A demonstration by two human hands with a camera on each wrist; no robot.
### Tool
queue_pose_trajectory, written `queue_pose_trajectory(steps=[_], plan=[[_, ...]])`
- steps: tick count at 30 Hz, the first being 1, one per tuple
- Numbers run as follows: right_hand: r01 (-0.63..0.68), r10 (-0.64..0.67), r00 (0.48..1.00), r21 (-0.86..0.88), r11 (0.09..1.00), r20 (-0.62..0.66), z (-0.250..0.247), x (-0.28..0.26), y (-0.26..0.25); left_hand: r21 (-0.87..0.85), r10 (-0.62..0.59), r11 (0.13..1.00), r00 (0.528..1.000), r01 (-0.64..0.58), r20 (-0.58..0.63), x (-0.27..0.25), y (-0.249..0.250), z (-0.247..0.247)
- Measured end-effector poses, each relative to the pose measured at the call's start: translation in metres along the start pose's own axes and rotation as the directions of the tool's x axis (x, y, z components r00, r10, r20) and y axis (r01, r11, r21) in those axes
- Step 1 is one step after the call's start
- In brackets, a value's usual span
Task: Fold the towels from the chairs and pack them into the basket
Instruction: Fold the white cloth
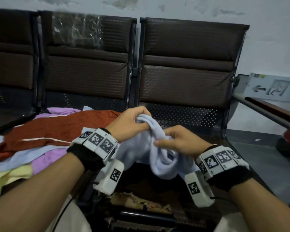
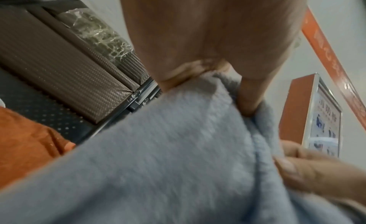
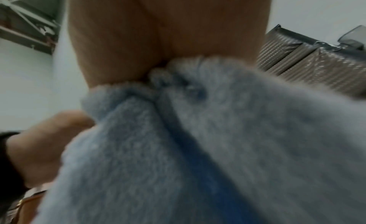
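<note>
Row of brown chairs (image 1: 182,67) across the frame, heap of towels (image 1: 45,131) on the middle-left seat, lower left

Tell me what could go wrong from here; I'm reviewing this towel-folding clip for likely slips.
The light blue towel is twisted and bunched between the left hand and right hand, so a fold started now may come out lopsided. Its lower part hangs over the dark gap in front of the chair seat; a loosened grip could drop it there. The towel pile sits close beside the left arm and might get dragged.
</note>
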State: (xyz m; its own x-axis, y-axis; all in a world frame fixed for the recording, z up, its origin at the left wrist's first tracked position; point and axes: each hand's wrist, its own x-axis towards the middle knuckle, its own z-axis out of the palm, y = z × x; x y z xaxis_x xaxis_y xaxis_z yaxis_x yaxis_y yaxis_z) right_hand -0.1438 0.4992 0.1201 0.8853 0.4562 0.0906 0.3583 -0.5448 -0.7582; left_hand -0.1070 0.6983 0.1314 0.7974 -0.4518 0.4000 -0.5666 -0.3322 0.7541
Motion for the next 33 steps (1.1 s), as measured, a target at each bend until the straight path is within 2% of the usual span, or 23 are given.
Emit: queue_pose_trajectory(steps=[2,4,7,9,12,14,15,16,18,19,21,25,27,30,32,33], plan=[[-0.012,0.029,0.992,0.133,0.991,-0.124,-0.004,0.004,0.003,0.079,0.003,0.997,0.999,-0.007,0.048,-0.003,-0.01,-0.006],[0.003,0.067,0.962,0.255,0.967,-0.266,-0.012,0.005,0.007,0.244,0.006,0.969,0.993,-0.036,0.12,-0.007,-0.022,-0.01],[0.055,0.079,0.883,0.268,0.962,-0.463,-0.026,0.003,0.011,0.458,-0.071,0.888,0.972,-0.04,0.222,-0.009,-0.04,-0.018],[0.099,0.089,0.793,0.272,0.957,-0.603,-0.037,0.001,0.013,0.559,-0.176,0.828,0.961,0.027,0.214,-0.009,-0.052,-0.027],[0.145,0.102,0.617,0.24,0.96,-0.78,-0.054,-0.007,0.021,0.657,-0.335,0.739,0.927,0.148,0.167,-0.012,-0.064,-0.038],[0.081,0.119,0.548,0.195,0.978,-0.828,-0.058,-0.01,0.032,0.634,-0.358,0.747,0.924,0.2,0.131,-0.013,-0.061,-0.037],[0.004,0.13,0.548,0.158,0.987,-0.826,-0.057,-0.01,0.038,0.58,-0.328,0.788,0.938,0.205,0.114,-0.012,-0.055,-0.032],[-0.085,0.152,0.574,0.125,0.988,-0.805,-0.053,-0.008,0.045,0.505,-0.278,0.841,0.956,0.194,0.095,-0.009,-0.046,-0.025],[-0.222,0.209,0.675,0.076,0.972,-0.708,-0.041,-0.004,0.056,0.299,-0.201,0.938,0.977,0.172,0.069,-0.002,-0.026,-0.01],[-0.258,0.227,0.734,0.047,0.965,-0.641,-0.035,-0.003,0.06,0.176,-0.2,0.967,0.978,0.186,0.061,0.001,-0.018,-0.004],[-0.293,0.248,0.816,-0.005,0.956,-0.522,-0.024,0.0,0.064,-0.038,-0.264,0.963,0.964,0.265,0.029,0.003,-0.007,0.005],[-0.298,0.264,0.868,-0.017,0.954,-0.42,-0.015,0.003,0.061,-0.364,-0.459,0.831,0.888,0.421,-0.02,0.006,-0.005,0.013],[-0.306,0.23,0.886,-0.135,0.942,-0.402,-0.014,0.004,0.059,-0.52,-0.529,0.721,0.848,0.459,0.015,0.01,-0.002,0.016],[-0.324,0.216,0.929,-0.377,0.867,-0.302,-0.016,0.004,0.055,-0.653,-0.61,0.572,0.79,0.496,0.065,0.017,-0.003,0.019],[-0.361,0.293,0.932,-0.49,0.794,-0.213,-0.02,0.003,0.055,-0.683,-0.674,0.488,0.732,0.543,0.1,0.02,-0.01,0.018],[-0.402,0.362,0.914,-0.524,0.75,-0.183,-0.023,0.003,0.056,-0.685,-0.697,0.457,0.707,0.567,0.12,0.021,-0.013,0.017]])
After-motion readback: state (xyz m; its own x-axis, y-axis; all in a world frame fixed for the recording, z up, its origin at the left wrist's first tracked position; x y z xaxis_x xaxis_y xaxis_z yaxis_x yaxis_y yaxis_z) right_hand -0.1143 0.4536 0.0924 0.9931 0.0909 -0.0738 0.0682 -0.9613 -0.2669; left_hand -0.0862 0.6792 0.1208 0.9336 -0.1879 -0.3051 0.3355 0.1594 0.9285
